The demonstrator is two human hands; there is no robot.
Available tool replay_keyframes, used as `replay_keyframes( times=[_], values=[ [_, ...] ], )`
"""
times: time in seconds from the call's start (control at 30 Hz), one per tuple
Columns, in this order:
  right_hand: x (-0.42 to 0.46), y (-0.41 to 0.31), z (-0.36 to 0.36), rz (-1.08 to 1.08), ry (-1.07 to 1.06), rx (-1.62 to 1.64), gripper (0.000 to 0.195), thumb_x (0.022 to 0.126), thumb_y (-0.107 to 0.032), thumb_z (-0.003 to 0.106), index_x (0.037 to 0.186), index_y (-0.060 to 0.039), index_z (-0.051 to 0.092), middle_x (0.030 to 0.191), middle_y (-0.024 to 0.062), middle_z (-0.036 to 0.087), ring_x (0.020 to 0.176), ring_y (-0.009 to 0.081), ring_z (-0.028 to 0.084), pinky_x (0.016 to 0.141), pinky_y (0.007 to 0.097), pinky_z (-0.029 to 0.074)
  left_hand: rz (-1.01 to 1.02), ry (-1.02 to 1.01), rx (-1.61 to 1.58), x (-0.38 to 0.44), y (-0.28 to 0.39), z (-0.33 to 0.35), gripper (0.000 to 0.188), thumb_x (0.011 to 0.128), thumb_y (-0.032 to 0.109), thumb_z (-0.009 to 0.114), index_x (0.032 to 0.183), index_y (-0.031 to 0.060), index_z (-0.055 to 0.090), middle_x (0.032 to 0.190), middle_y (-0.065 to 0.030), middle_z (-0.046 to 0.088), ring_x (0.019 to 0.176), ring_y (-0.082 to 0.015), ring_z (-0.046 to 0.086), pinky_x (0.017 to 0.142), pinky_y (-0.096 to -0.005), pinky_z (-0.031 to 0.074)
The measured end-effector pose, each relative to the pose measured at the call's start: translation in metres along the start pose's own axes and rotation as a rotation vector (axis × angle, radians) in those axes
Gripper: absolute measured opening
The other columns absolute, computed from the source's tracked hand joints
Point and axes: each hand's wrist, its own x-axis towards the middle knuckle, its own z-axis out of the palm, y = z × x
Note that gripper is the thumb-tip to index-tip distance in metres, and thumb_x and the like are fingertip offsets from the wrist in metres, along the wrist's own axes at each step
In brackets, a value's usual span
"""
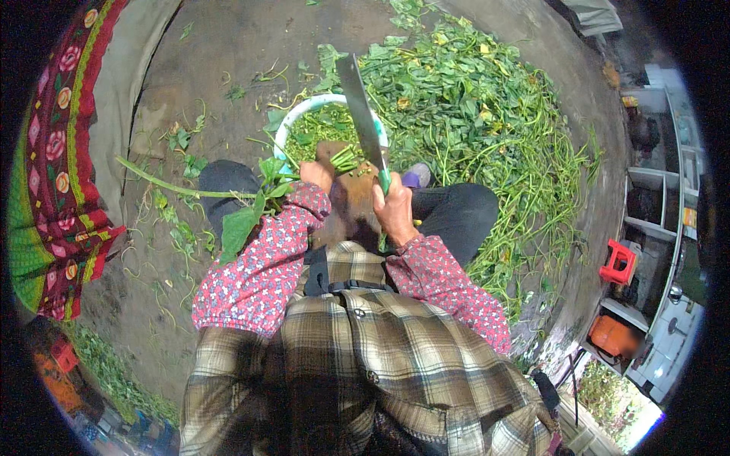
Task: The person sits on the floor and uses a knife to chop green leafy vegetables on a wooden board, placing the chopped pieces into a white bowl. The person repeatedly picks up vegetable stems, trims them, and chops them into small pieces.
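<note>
My right hand (393,202) grips the green handle (385,180) of a large cleaver-like knife, its long grey blade (360,105) pointing away from me and raised beside the wooden board (353,194). On the board, my left hand (315,175) is closed around a bundle of green stems (345,159) whose cut ends face the knife. Leaves and one long stalk (182,188) trail back from that hand over the sleeve. Just beyond stands a white and teal basin (293,117), holding chopped greens (313,128); the board's far end overlaps it.
A big heap of leafy vines (467,108) covers the floor at right, by my bent knee (456,216). Loose leaves (179,138) lie at left. A flowered red cloth (63,154) hangs at far left. Along the right stand shelves (653,171) and a red plastic stool (617,262).
</note>
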Motion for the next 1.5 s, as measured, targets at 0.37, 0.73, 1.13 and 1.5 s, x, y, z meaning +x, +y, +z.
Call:
replay_keyframes(
  times=[0.37,0.73,1.13,1.5],
  values=[
    [-0.007,0.001,0.010,0.025,-0.053,-0.119,0.022,0.076,-0.015,0.059,0.085,0.0025,0.049,0.065,0.0262,0.054,0.065,0.0440,0.054,0.055,0.0488,0.042,-0.043,0.224,0.009,0.001,0.001,0.021,0.017,0.075,0.015,0.051,0.060,0.0094,0.056,0.062,-0.0056,0.063,0.060,-0.0212,0.063,0.050,-0.0368,0.045],
    [0.009,-0.005,-0.002,0.007,-0.020,0.008,0.026,0.077,-0.012,0.056,0.099,-0.0013,0.050,0.072,0.0269,0.055,0.069,0.0420,0.056,0.059,0.0460,0.045,-0.022,0.113,-0.021,0.006,0.003,0.012,0.014,0.078,0.014,0.046,0.067,0.0091,0.054,0.062,-0.0082,0.062,0.060,-0.0206,0.063,0.047,-0.0362,0.044],
    [0.002,0.020,0.008,-0.045,-0.007,-0.028,0.030,0.076,-0.012,0.056,0.102,0.0007,0.046,0.067,0.0253,0.055,0.065,0.0425,0.055,0.056,0.0478,0.044,-0.166,0.129,-0.115,0.017,0.015,0.001,0.012,0.074,0.016,0.052,0.066,0.0124,0.061,0.063,-0.0060,0.063,0.059,-0.0222,0.062,0.048,-0.0379,0.045],
    [0.008,0.018,0.012,-0.022,-0.014,-0.063,0.023,0.077,-0.014,0.056,0.091,0.0024,0.050,0.066,0.0252,0.055,0.064,0.0421,0.056,0.055,0.0490,0.043,-0.010,0.176,-0.117,0.014,0.004,0.026,0.015,0.074,0.017,0.049,0.068,0.0083,0.060,0.063,-0.0092,0.062,0.058,-0.0245,0.062,0.049,-0.0380,0.047]
  ],
)
